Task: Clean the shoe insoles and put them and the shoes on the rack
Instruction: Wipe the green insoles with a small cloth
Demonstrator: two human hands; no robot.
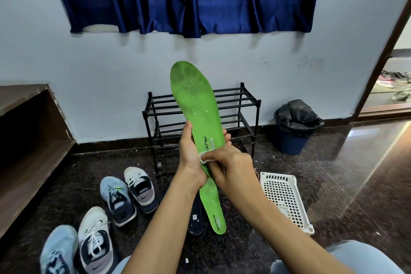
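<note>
Curling round a green insole [195, 104], the left hand [190, 159] holds it up while the right hand [232, 168] pinches a white wipe [203, 158] on it. Shoes [140, 189] sit on the shiny dark floor [355, 162] near the black rack [236, 104].

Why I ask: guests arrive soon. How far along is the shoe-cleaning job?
Done: nothing visibly finished. In hand: the left hand grips a green insole upright while the right hand presses a white cloth on its lower part. Left: the second green insole and a dark insole lie on the floor, four sneakers stand nearby, none on the black rack.
</note>
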